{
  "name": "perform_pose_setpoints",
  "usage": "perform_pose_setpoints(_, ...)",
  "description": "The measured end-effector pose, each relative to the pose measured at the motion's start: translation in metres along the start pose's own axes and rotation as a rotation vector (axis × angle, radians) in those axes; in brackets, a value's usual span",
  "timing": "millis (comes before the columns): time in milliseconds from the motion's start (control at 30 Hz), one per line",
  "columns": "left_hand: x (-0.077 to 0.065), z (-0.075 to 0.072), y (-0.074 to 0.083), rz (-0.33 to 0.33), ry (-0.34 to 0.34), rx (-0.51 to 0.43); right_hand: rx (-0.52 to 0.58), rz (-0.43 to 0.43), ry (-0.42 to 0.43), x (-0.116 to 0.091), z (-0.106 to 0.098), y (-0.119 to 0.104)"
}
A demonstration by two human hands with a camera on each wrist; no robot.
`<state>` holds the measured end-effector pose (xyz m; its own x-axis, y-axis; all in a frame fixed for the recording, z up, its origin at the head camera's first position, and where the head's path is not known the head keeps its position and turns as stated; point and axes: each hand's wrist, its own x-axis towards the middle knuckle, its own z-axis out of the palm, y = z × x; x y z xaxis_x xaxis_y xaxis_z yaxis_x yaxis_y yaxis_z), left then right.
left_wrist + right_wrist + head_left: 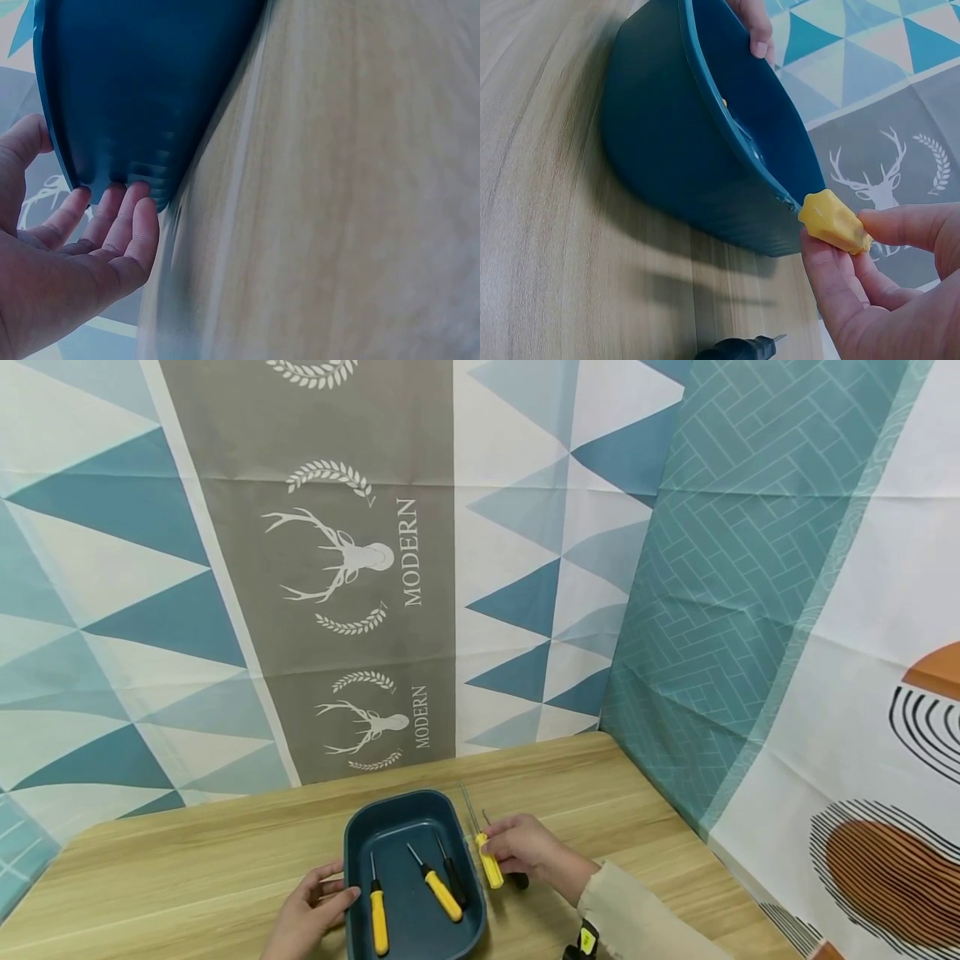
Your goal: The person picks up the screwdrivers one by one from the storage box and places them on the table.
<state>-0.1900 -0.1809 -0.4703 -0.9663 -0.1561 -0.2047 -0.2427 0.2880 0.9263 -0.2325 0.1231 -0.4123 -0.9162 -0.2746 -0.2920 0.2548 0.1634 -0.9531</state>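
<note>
A dark blue tray [405, 914] stands on the table; inside lie a yellow screwdriver [379, 920] at the left, another yellow one [442, 895] and a black-handled screwdriver [453, 878]. My left hand [313, 906] grips the tray's left side, thumb at the rim and fingertips against the outer wall [127, 97]. Just beyond the right rim, my right hand [534, 850] pinches a third yellow screwdriver [490, 865] by its handle, its shaft pointing away from me. A black-handled tool [739, 349] lies on the table beneath that hand, partly hidden in the head view.
The wooden table [247, 843] runs back to a patterned cloth [360, 635], with another patterned cloth [750, 610] along the right side. A black and yellow object [583, 941] shows beside the right sleeve [637, 914] at the bottom edge.
</note>
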Motion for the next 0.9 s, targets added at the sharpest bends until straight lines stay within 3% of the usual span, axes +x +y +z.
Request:
perform_pose_setpoints(367,-0.001,0.0,0.0,-0.006,-0.002,0.004,-0.069,-0.008,0.043,-0.002,-0.008,0.002)
perform_pose_setpoints(900,0.0,0.001,0.0,-0.004,0.004,-0.002,-0.063,0.002,0.052,-0.003,-0.017,0.003)
